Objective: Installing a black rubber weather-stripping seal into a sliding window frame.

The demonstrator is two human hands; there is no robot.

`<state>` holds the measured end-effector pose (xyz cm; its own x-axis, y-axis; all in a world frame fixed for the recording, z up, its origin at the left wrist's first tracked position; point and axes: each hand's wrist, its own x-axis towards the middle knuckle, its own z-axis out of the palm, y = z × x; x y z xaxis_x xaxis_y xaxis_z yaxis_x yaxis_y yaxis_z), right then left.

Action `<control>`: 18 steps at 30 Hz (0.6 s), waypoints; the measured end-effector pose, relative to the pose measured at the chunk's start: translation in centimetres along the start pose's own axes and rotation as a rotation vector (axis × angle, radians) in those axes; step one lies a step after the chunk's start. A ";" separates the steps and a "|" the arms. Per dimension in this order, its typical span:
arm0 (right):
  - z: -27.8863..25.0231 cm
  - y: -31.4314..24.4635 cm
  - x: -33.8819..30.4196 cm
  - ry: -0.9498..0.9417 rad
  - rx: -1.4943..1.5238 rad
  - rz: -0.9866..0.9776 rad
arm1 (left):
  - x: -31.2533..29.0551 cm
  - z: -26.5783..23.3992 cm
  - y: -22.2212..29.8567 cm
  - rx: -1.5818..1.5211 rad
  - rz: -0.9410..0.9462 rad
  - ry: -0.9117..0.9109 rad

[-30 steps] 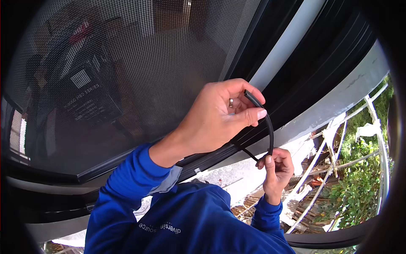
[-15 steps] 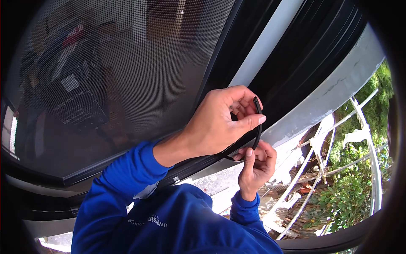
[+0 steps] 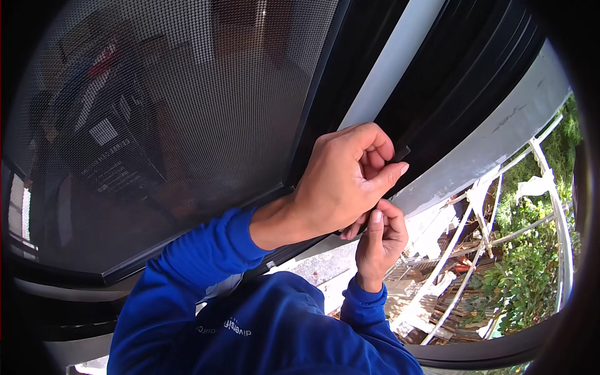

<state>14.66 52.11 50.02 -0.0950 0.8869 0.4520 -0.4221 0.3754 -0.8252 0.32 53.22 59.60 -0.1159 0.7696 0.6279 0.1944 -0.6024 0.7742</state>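
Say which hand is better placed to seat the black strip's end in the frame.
Left, probably. The left hand pinches the end of the black strip at the dark frame; the right hand sits lower, tucked under it.

Black rubber strip [image 3: 400,153] at centre right; screen mesh [image 3: 206,106], upper left of the frame, grey with a fine dotted weave; frame [image 3: 312,112] black; sleeves [image 3: 206,262] bright blue; ledge [image 3: 500,137] pale grey; railing [image 3: 550,187] white; foliage [image 3: 525,287], lower right, green.
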 end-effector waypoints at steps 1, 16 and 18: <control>0.0 0.0 0.1 -0.003 0.002 -0.012 | 0.0 0.0 -0.1 0.000 -0.007 0.000; 0.0 -0.8 1.0 -0.114 0.081 -0.014 | -0.3 -2.1 0.2 -0.503 -0.263 -0.228; 0.0 -0.8 1.2 -0.112 0.121 -0.009 | -0.3 -2.4 0.1 -0.569 -0.302 -0.290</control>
<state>14.89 52.82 51.22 -0.1881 0.8456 0.4995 -0.5278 0.3418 -0.7775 -1.98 52.37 59.70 0.1950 0.8984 0.3935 -0.3544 -0.3095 0.8824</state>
